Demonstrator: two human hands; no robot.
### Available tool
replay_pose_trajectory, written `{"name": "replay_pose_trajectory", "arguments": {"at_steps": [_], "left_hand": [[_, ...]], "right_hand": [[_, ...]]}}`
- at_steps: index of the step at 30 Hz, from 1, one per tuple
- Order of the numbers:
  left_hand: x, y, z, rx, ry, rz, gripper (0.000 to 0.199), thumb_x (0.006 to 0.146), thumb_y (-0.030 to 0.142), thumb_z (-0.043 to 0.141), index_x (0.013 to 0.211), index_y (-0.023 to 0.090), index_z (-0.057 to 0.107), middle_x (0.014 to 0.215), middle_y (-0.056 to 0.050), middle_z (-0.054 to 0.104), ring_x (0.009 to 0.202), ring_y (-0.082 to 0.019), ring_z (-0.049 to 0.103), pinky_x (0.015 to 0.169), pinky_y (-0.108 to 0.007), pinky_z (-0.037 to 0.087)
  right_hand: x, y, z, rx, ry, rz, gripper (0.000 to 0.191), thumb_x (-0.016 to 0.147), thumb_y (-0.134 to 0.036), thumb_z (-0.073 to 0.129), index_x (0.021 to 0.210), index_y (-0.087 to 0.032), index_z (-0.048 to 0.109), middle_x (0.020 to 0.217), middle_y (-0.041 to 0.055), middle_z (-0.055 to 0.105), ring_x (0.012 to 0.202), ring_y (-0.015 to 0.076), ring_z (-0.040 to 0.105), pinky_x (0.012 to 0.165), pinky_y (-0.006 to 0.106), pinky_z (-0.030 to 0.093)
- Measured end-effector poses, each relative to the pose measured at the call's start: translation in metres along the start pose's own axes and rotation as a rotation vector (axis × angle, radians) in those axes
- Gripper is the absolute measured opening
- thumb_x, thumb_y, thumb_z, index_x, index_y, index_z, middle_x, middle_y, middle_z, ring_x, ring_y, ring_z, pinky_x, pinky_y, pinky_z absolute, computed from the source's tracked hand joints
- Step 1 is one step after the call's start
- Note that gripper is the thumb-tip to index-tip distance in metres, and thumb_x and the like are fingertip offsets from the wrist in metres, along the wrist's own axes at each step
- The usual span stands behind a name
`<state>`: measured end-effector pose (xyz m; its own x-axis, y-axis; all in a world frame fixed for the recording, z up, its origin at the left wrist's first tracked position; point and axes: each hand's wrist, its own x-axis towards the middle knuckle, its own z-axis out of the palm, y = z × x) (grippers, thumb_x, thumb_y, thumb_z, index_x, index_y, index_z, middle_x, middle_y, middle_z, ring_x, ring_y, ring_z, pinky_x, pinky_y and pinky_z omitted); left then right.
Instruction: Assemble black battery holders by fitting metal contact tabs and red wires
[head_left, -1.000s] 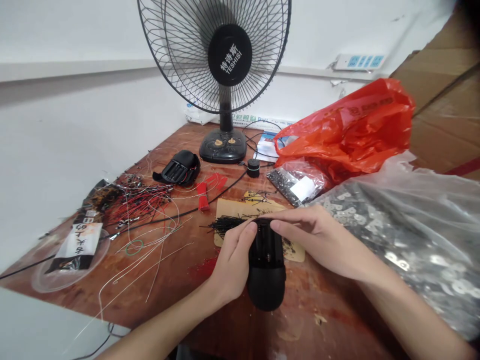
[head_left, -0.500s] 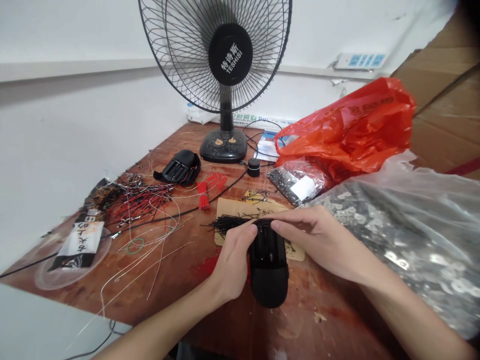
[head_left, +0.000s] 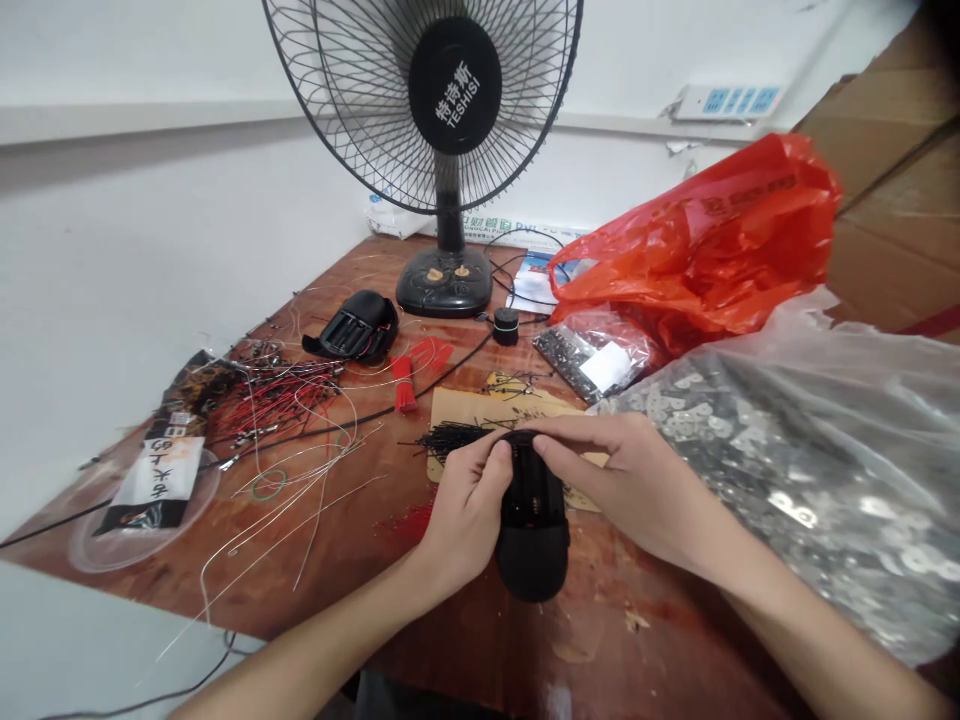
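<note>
Both hands hold a black oblong plastic battery housing (head_left: 532, 565) near the table's front. Its rounded, closed end points toward me, and the open battery compartment faces up at the far half. My left hand (head_left: 469, 505) grips the left side, thumb pressed along the compartment's far rim. On the right, my right hand (head_left: 626, 470) pinches the far right corner, its thumb on the rim and its fingers behind. The fingers under the housing are hidden. Behind it lie a tan pad (head_left: 457, 405) and a bundle of short black wires (head_left: 454, 440).
A fan (head_left: 444, 282) stands at the back, near a similar black housing (head_left: 356, 325). Red wires (head_left: 292, 405), loose silvery wires (head_left: 300, 495) and a plastic lid (head_left: 84, 552) lie left. A clear bag of metal pieces (head_left: 780, 460) and a red bag (head_left: 697, 260) fill the right.
The camera view has shifted slightly, so the whole scene sits a little higher and further left. Both hands keep nearly the same hold on the battery housing.
</note>
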<state>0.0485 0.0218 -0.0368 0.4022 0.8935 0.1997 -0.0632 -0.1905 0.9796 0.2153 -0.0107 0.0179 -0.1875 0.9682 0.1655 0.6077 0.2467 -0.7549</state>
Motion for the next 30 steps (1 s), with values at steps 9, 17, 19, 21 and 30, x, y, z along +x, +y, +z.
{"name": "replay_pose_trajectory", "arguments": {"at_steps": [9,17,19,21,30], "left_hand": [[-0.0013,-0.0018,0.0005,-0.001,-0.010,0.016,0.038,0.102,0.033,0.040,0.119,0.016,0.070,0.106,-0.003,0.070,0.092,-0.016,0.062,0.083,-0.024,0.047],[-0.0001,-0.0085,0.0001,-0.065,0.038,-0.039,0.036,0.101,0.035,0.043,0.115,0.019,0.073,0.113,-0.002,0.070,0.105,-0.018,0.061,0.092,-0.025,0.045],[0.0001,-0.0087,0.0001,-0.090,0.049,-0.050,0.036,0.100,0.034,0.044,0.115,0.019,0.073,0.116,-0.002,0.070,0.109,-0.019,0.059,0.100,-0.026,0.042],[-0.0002,-0.0082,0.0003,-0.095,0.062,-0.054,0.036,0.100,0.036,0.045,0.114,0.020,0.074,0.117,-0.003,0.070,0.112,-0.020,0.058,0.104,-0.027,0.039],[-0.0032,-0.0041,0.0017,-0.041,0.044,-0.003,0.037,0.102,0.036,0.043,0.117,0.020,0.072,0.114,-0.003,0.070,0.104,-0.017,0.061,0.090,-0.024,0.045]], "right_hand": [[0.0014,0.0008,0.0022,-0.045,0.021,0.016,0.025,0.095,-0.028,0.051,0.097,-0.024,0.075,0.084,-0.0035,0.070,0.086,0.0188,0.068,0.072,0.026,0.051],[0.0052,0.0032,0.0000,0.067,-0.036,-0.023,0.031,0.098,-0.026,0.049,0.117,-0.031,0.073,0.102,-0.0069,0.072,0.093,0.0150,0.067,0.079,0.024,0.051],[0.0058,0.0037,-0.0016,0.084,-0.061,-0.032,0.032,0.100,-0.028,0.048,0.123,-0.032,0.070,0.108,-0.0066,0.072,0.093,0.0150,0.067,0.079,0.025,0.051],[0.0053,0.0036,-0.0027,0.092,-0.074,-0.043,0.033,0.101,-0.029,0.047,0.127,-0.032,0.067,0.111,-0.0067,0.071,0.092,0.0148,0.066,0.080,0.026,0.051],[0.0037,0.0004,0.0021,0.131,-0.028,-0.033,0.034,0.097,-0.020,0.052,0.124,-0.031,0.069,0.113,-0.0076,0.072,0.098,0.0126,0.068,0.084,0.021,0.051]]}}
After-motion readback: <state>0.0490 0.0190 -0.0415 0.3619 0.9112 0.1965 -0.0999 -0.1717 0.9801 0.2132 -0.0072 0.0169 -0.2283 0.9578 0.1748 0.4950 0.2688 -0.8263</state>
